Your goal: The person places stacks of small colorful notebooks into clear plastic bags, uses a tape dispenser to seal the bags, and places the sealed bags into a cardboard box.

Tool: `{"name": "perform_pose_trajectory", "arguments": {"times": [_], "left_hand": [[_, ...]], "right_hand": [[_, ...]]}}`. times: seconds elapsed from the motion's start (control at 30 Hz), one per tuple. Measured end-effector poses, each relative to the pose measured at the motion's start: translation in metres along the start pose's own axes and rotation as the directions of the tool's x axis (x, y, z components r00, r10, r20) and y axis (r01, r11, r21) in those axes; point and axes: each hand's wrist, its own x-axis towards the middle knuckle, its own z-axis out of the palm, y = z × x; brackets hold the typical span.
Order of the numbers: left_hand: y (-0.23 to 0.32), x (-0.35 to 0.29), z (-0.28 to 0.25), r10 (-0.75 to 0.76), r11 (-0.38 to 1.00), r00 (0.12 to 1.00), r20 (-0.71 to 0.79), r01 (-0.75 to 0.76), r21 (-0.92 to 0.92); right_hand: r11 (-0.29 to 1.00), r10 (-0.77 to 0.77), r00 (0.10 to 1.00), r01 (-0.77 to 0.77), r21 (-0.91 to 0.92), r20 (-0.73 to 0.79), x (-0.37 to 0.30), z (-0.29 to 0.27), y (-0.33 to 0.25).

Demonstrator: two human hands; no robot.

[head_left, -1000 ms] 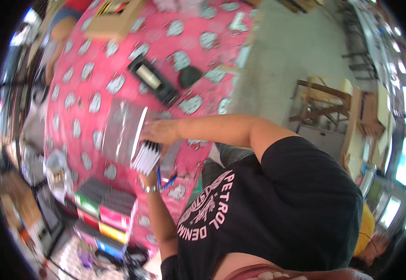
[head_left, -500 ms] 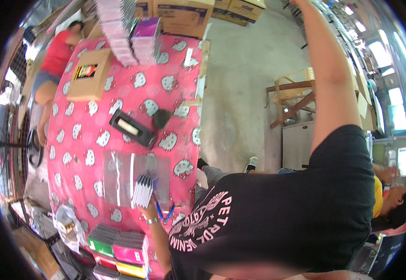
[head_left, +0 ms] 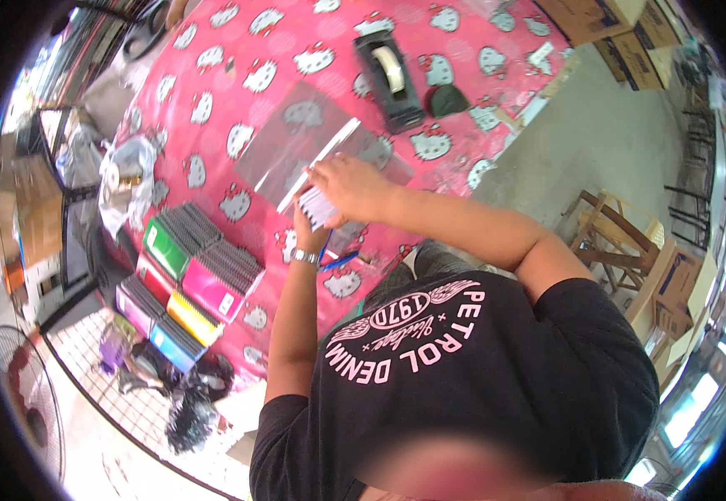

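A small stack of notebooks (head_left: pixel 320 207), with white edges and dark spiral binding, is between my two hands above the table. My left hand (head_left: pixel 305 219), with a metal watch at its wrist, is closed around the near left side of the stack. From above and the right, my right hand (head_left: pixel 351 187) grips the same stack, its fingers bent over the far end. Beneath and beyond them lies a clear plastic sheet or bag (head_left: pixel 271 159), flat on the pink patterned tablecloth (head_left: pixel 221 108). Blue-handled pliers (head_left: pixel 340 262) lie beside my left wrist.
A black tape dispenser (head_left: pixel 384 79) and a dark rounded object (head_left: pixel 446 101) sit beyond the plastic. Colourful spiral notebooks (head_left: pixel 213 288) are piled at the left near a white plastic bag (head_left: pixel 129 179). Cardboard boxes (head_left: pixel 584 21) and a wooden chair (head_left: pixel 617 234) stand to the right.
My right arm, stretched far out to the upper right before, has come down, and its hand is now on the notebook stack. My left hand still holds the stack. The view has turned.
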Motion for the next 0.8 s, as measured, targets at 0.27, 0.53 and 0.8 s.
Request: {"name": "perform_pose_trajectory", "arguments": {"times": [0.27, 0.53, 0.8], "left_hand": [[-0.001, 0.015, 0.009, 0.292, 0.858, 0.956, -0.041, -0.243, 0.452], [0.055, 0.030, -0.042, -0.073, 0.961, 0.989, 0.126, 0.104, -0.256], [0.070, 0.073, -0.052, -0.411, 0.911, 0.900, -0.149, 0.399, -0.104]], "right_hand": [[0.993, -0.027, 0.999, 0.023, -0.116, -0.037, -0.001, 0.011, -0.002], [0.737, 0.299, 0.928, -0.372, 0.564, 0.221, 0.032, -0.011, 0.059], [-0.016, 0.395, 0.667, -0.683, 0.731, 0.632, 0.044, 0.083, 0.111]]}}
